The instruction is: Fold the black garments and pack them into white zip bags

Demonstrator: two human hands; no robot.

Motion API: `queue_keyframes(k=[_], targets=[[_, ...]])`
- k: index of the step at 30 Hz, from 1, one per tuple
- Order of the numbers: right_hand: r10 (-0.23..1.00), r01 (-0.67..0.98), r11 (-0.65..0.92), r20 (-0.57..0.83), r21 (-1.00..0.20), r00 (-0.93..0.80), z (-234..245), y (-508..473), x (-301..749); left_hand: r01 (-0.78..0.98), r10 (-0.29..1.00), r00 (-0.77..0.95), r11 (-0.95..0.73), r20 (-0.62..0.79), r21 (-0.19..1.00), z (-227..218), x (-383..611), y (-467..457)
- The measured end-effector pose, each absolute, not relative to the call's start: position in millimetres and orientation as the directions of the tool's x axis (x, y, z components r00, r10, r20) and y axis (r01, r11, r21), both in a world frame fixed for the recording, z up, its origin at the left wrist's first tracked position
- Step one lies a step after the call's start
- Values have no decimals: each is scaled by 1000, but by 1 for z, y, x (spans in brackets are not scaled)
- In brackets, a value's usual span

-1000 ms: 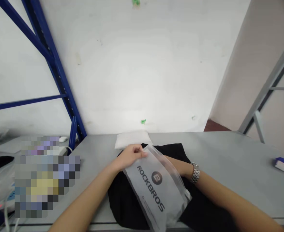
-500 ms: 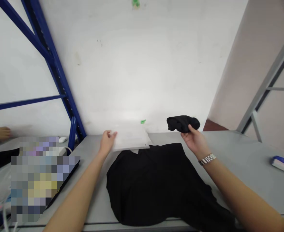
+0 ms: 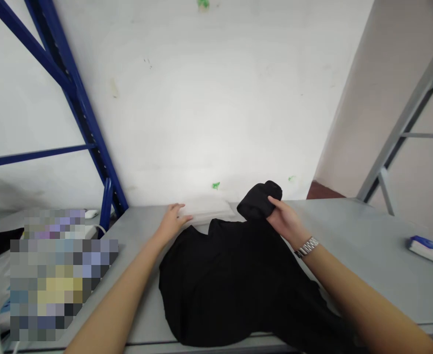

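Observation:
My left hand point(image 3: 172, 223) rests at the near left corner of a pale, flat plastic packet point(image 3: 209, 209), which lies at the back of the grey table. Its fingers touch the packet without gripping it. A wide black garment point(image 3: 219, 290) is spread over the table in front of me. My right hand point(image 3: 284, 219), with a steel watch on its wrist, grips a bunched black cloth point(image 3: 258, 200) just above the garment's far edge. Whether the bundle joins the garment is hidden.
The grey table point(image 3: 352, 260) meets a white wall at the back. A blue-and-white packet point(image 3: 428, 250) lies at the right edge. Blue shelving uprights point(image 3: 78, 105) rise at left, a grey metal frame point(image 3: 410, 115) at right. A pixelated patch point(image 3: 61, 275) covers the left side.
The printed bag seen a second ago no longer lies on the garment. My right hand has lowered the black bundle toward the garment, and my left hand has slid right along the pale packet.

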State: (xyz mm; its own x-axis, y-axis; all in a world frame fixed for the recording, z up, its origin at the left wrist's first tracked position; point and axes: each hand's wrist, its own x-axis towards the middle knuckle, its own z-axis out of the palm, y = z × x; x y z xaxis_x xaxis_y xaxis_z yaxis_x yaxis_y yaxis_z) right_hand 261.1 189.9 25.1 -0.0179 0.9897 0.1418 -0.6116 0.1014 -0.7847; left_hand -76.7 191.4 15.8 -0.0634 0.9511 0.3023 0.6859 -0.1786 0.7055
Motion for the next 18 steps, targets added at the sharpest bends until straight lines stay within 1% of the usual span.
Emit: queue_keyframes(k=[2,4,5,7,8,9,11,13,14,16,18], targets=[[988,-586,110,150,-803,-20,30,183,257,642,947,-71,-196,312,741,21,-65,186],[983,-531,124,178,-838,-51,38,171,251,573,952,-40,-226,303,788,31,-50,172],[976,-501,121,196,-857,-98,43,165,247,525,959,-4,-239,283,817,37,-41,163],[943,-458,83,219,-885,-252,51,151,240,421,971,100,-241,219,875,45,-22,142],[917,-448,49,217,-893,-334,54,145,236,369,972,158,-219,172,903,47,-13,132],[891,-430,11,204,-903,-406,56,140,233,293,970,224,-159,94,943,49,-4,123],[862,-368,-42,152,-929,-484,58,135,230,119,932,354,42,-82,992,49,9,111],[893,-293,-59,80,-954,-442,56,137,231,-4,874,442,226,-201,974,46,14,108],[921,-266,-59,50,-962,-386,54,140,234,-26,865,447,269,-230,963,45,13,109],[967,-245,-55,9,-968,-254,50,148,241,-1,893,379,262,-242,965,41,7,117],[983,-236,-72,-29,-969,-181,47,158,251,26,938,255,238,-237,971,39,-2,128]])
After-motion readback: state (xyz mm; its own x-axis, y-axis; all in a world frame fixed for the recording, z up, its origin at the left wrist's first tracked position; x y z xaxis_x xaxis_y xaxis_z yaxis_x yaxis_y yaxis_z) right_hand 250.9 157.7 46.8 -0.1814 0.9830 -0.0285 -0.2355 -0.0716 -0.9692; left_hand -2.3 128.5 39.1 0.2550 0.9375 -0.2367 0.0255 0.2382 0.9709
